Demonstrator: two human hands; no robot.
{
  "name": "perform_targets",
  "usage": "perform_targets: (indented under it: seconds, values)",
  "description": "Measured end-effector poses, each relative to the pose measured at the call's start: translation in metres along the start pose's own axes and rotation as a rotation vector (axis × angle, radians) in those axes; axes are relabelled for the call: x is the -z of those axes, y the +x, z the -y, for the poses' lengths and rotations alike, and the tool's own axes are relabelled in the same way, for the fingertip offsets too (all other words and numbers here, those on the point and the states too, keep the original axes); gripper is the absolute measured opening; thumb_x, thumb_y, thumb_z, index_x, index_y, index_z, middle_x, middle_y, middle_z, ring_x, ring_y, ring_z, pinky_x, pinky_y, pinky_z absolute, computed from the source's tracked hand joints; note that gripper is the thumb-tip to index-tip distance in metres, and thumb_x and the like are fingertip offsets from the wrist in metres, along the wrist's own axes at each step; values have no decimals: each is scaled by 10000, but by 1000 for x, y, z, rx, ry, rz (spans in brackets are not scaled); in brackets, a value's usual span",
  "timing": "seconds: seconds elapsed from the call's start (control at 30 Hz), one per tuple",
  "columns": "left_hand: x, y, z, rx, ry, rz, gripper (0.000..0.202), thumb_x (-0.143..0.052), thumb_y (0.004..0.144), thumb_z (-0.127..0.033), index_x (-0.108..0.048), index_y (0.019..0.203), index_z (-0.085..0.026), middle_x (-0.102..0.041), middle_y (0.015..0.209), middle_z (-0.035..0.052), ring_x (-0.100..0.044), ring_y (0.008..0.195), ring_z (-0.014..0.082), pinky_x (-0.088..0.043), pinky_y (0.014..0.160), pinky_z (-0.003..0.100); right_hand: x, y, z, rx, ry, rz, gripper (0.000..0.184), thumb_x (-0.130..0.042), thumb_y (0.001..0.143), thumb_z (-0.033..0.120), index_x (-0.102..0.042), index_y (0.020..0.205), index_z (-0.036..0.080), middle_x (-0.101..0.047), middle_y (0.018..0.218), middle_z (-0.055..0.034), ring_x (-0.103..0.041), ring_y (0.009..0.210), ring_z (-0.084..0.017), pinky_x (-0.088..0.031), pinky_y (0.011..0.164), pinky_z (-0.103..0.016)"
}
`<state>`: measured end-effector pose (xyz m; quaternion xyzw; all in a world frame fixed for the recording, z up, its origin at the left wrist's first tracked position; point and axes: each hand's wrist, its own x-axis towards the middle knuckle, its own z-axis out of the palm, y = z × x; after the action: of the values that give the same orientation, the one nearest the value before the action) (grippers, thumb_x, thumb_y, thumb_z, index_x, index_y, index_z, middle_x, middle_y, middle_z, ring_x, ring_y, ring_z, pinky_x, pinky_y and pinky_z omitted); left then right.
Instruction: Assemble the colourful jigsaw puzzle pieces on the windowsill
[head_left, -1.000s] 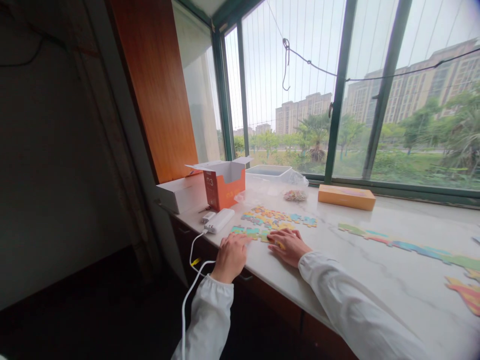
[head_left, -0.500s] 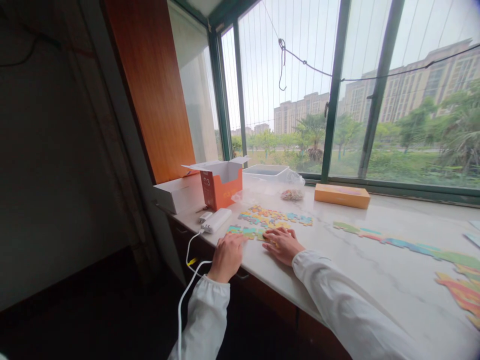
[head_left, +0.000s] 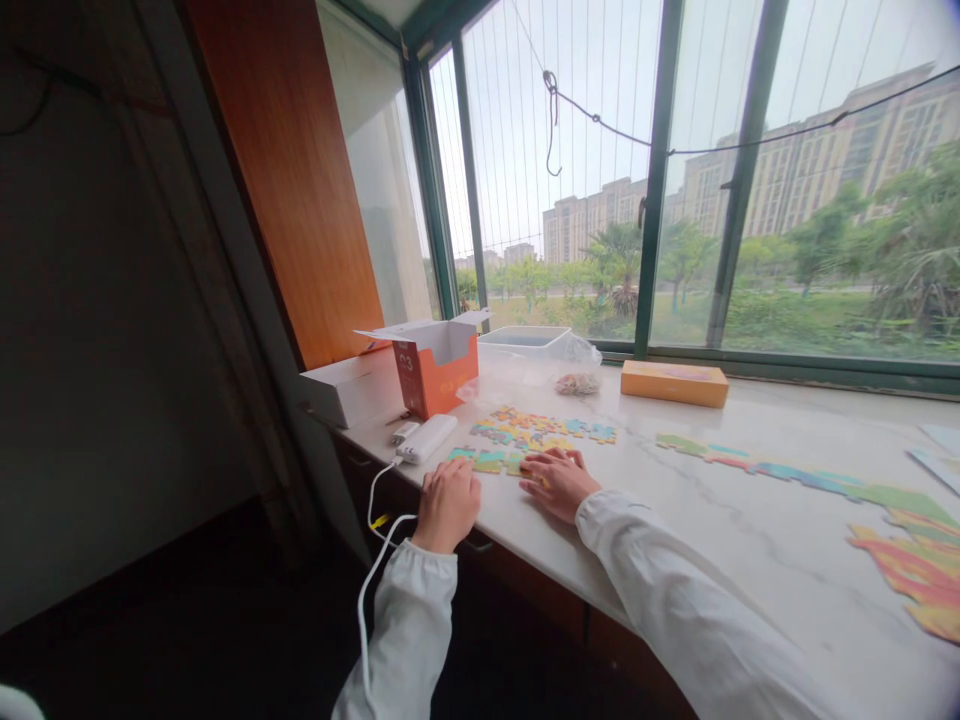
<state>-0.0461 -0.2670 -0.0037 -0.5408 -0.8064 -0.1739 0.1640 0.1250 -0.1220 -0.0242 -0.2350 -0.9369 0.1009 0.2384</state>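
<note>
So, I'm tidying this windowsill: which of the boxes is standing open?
The orange box with the grey-white inside: its flaps are up. The white box beside it and the flat orange box by the window both look closed.

The one view comes from a camera worn on the person's head, looking forward and down from above and behind the left hand (head_left: 448,505) and right hand (head_left: 559,483). It faces a marble window sill (head_left: 757,550) at close range, and its wide angle reaches through the window (head_left: 570,200) to distant buildings (head_left: 592,228).
</note>
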Motion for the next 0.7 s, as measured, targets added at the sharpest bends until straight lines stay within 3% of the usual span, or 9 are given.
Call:
perform_targets:
  seconds: [0.17,0.37,0.53,0.7]
  values:
    - [5,3,-8,-85,-49,-36,377,-428,955,-188,-675,1239,-190,-664,1289,95,-575,1197,246,-440,996,383,18,0,-14,-48,-31,-12,384,-591,897,478,-678,1234,314,-663,1299,-81,-525,1209,-284,-297,996,-503]
    - [7,13,-42,-295,-175,8,366,-456,941,-146,-688,1215,-220,-699,1204,64,-593,1145,213,-427,1028,363,21,-6,-42,-159,-11,9,391,-733,769,518,-746,1091,296,-712,1184,-62,-625,1101,-284,-407,951,-453]
    - [-2,10,-54,-304,-227,83,345,-492,915,-114,-745,1096,-263,-725,1147,32,-623,1100,195,-440,1010,358,13,-6,-48,-169,50,-54,300,-714,787,513,-772,991,300,-730,1117,-31,-676,1008,-228,-480,904,-375]
    - [-8,8,-50,-280,-296,32,296,-524,917,-140,-781,971,-278,-755,1065,15,-653,1036,182,-450,1002,350,9,-2,-41,-160,49,-104,202,-712,819,442,-789,944,302,-730,1079,-36,-684,989,-210,-491,920,-356]
